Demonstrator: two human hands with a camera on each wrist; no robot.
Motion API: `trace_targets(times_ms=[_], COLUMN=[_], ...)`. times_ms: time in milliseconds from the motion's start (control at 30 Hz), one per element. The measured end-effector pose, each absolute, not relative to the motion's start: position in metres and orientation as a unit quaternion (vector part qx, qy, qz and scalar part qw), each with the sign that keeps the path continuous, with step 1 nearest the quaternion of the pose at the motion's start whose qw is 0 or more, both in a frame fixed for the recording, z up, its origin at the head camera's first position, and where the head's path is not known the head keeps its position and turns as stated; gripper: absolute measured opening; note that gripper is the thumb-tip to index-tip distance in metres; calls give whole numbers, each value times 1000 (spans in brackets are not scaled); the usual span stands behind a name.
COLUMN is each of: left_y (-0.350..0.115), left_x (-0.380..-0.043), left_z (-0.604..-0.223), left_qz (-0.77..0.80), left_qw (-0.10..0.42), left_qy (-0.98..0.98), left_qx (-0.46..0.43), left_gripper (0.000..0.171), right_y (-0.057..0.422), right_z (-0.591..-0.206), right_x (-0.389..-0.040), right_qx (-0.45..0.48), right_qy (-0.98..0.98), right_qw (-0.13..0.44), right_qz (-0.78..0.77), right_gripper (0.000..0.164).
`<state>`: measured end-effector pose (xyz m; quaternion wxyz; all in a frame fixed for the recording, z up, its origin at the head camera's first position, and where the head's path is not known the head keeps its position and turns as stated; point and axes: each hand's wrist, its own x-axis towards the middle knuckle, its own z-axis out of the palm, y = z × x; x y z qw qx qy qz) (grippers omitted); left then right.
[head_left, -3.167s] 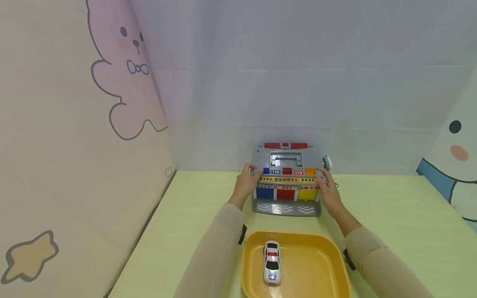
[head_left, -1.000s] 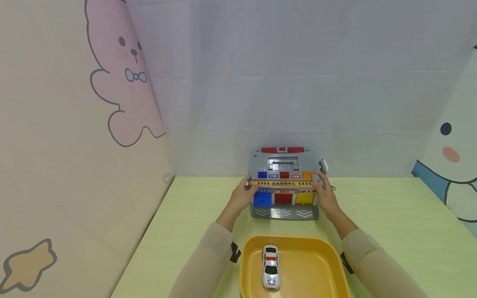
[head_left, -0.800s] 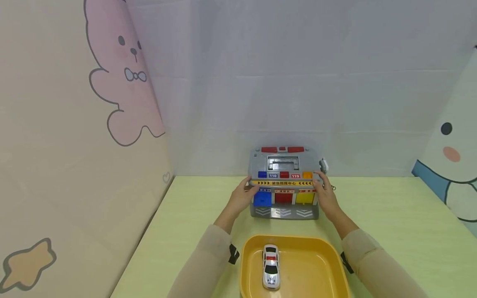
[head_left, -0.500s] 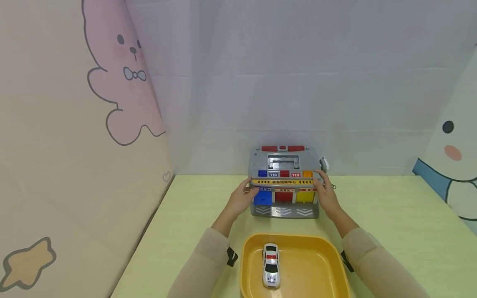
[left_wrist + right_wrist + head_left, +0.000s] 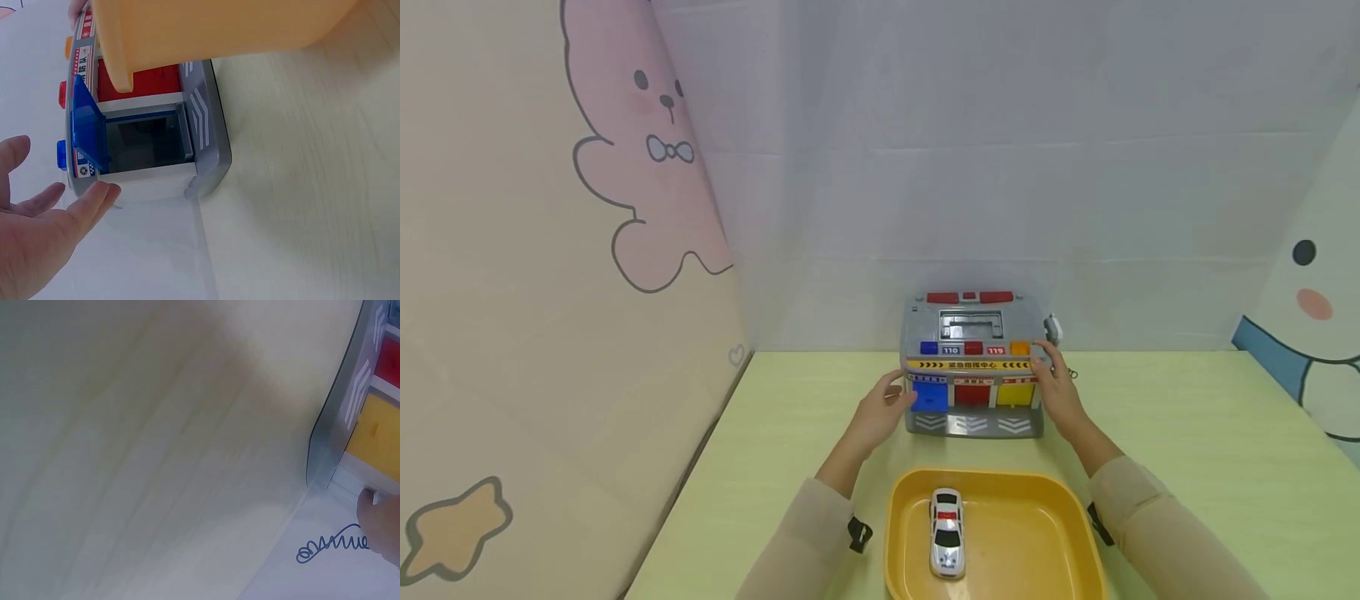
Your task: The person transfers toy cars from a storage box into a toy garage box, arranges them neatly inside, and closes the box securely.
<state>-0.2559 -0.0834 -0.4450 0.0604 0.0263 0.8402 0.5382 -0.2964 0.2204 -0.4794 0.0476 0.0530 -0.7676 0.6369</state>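
Note:
A grey toy garage (image 5: 966, 365) with blue, red and yellow doors stands against the back wall. Its blue door (image 5: 89, 128) is swung up, and a dark bay (image 5: 149, 139) shows below it in the left wrist view. My left hand (image 5: 877, 417) is at the garage's left side, fingers loosely spread and holding nothing. On the other side my right hand (image 5: 1060, 397) grips the roof's right end, thumb in front. The red door (image 5: 973, 395) and yellow door (image 5: 1015, 395) are down. In the right wrist view only part of the right hand (image 5: 382, 526) shows.
In front of the garage lies a yellow tray (image 5: 1000, 481) with a white toy police car (image 5: 947, 533) in its left part. A blue coiled cord (image 5: 334, 545) hangs by the garage's right side. A curtain-like wall (image 5: 880, 208) stands close behind.
Since the oldest frame the blue door has swung up and the left hand has let go of the roof's left end, dropping slightly. The right hand keeps its place.

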Motion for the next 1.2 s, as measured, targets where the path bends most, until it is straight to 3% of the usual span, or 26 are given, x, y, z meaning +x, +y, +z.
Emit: trace_targets(times_ms=[267, 600, 1200], left_y=[-86, -87, -84], left_x=[-240, -220, -193], left_z=[-440, -433, -437], left_qz=[528, 511, 450], left_qw=[61, 100, 162], left_qy=[845, 842, 860], left_qx=[60, 137, 179], left_gripper=[51, 30, 35], right_y=[221, 221, 220], right_z=[-477, -477, -478], right_x=[-297, -297, -297], right_qx=[46, 36, 36], right_qy=[-771, -777, -778], right_qw=[43, 45, 41], right_qz=[634, 627, 626], right_gripper=[57, 57, 56])
